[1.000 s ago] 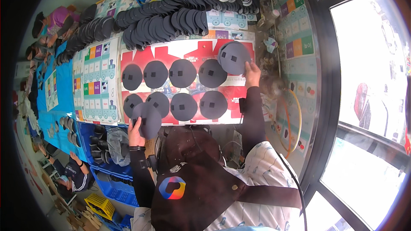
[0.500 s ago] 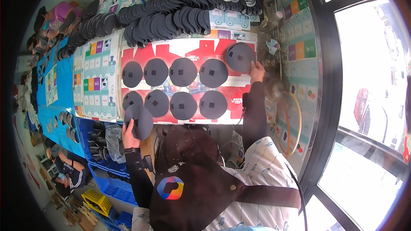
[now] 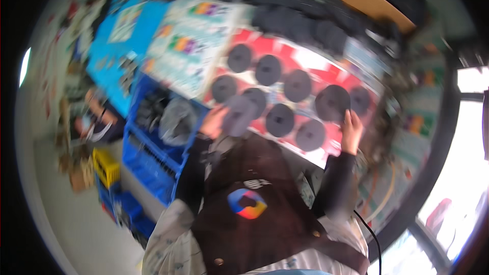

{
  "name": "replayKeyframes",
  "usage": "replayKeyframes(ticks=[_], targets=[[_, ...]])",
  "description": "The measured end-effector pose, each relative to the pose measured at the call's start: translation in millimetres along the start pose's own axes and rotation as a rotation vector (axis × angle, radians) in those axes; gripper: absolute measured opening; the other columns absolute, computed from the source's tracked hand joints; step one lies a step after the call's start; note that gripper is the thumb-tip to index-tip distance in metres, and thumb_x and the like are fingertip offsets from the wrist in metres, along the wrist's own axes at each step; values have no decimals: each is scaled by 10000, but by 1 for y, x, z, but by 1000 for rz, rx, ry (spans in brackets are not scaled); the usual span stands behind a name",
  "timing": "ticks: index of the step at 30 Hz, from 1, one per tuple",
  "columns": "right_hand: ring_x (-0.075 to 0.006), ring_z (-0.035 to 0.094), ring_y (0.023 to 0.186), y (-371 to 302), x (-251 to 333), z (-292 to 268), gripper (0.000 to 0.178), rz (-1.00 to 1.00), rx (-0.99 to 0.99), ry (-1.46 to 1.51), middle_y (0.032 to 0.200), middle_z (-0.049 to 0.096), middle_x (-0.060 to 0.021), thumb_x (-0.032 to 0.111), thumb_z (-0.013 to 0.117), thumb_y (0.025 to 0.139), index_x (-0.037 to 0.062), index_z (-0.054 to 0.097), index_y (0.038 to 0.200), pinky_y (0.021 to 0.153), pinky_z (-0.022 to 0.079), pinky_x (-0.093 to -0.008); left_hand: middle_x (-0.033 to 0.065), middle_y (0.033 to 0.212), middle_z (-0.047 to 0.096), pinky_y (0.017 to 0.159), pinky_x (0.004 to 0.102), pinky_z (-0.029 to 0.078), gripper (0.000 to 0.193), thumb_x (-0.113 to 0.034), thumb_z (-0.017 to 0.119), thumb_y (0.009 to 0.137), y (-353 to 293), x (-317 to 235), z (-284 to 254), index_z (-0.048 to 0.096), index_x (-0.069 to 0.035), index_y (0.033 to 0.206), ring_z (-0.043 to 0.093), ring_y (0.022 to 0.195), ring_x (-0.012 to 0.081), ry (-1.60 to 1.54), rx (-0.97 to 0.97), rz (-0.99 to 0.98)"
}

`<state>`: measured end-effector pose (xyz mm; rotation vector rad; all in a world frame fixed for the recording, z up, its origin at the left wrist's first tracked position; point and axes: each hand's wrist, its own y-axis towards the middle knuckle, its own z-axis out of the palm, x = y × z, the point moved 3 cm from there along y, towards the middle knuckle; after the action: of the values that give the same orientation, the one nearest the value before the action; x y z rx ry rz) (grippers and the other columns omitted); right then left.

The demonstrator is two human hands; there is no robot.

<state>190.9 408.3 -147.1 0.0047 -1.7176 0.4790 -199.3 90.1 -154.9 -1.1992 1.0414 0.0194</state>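
Note:
My left hand [image 3: 213, 122] grips the left edge of a round dark grey pad [image 3: 239, 116]. That pad is raised over the near row and partly covers a lying pad [image 3: 255, 99]. On the right, my right hand [image 3: 351, 130] pinches the near right edge of another round grey pad [image 3: 332, 102], which stands out large in the far row. Beside it lies one more pad [image 3: 360, 100], partly hidden. Several such pads, each with a small dark square near the middle, lie in two rows on a red and white printed sheet [image 3: 262, 43]. Motion blurs the picture.
Dark curved pieces [image 3: 298, 26] lie in overlapping rows behind the sheet. Left are printed charts [image 3: 188, 46], a blue table surface [image 3: 125, 51] and a blue crate [image 3: 153, 165] with dark pieces and a clear bag. Another person [image 3: 97, 117] is at far left; glass panels stand right.
The whole view has turned and shifted. My left hand has carried its pad rightward along the near row. My right hand has come left from the sheet's far right corner to the neighbouring pad place.

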Motion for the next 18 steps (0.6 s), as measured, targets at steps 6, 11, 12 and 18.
replayKeyframes(ticks=[6,11,12,18], targets=[[-64,558,505,-87,38,187,170,132,573,199,777,663,12,189,631,1019,39,705,1054,418,400,-221,92,1345,629,1022,363,495,434,-316,528,1066,-4,-7,8,548,-27,1388,601,1239,211,-420,388,-3],[-67,599,549,-122,41,298,196,-5,703,-61,759,681,-31,133,632,1006,-34,676,1097,449,497,-245,88,1314,632,1028,343,471,484,-265,613,1031,-37,-21,-56,507,4,1420,614,1150,171,-152,393,347],[-110,675,637,-129,36,313,246,42,754,-112,841,715,-79,138,622,1004,-43,640,1170,503,539,-258,90,1262,653,988,310,480,454,-135,674,974,-35,-15,-77,540,30,1375,615,1118,157,-90,347,356],[-189,739,801,-155,15,334,296,50,674,-272,1004,736,-136,116,556,1002,-45,598,1247,583,571,-277,42,975,704,721,309,517,261,-131,714,912,29,67,-279,655,5,1127,636,857,120,-351,-108,466]])
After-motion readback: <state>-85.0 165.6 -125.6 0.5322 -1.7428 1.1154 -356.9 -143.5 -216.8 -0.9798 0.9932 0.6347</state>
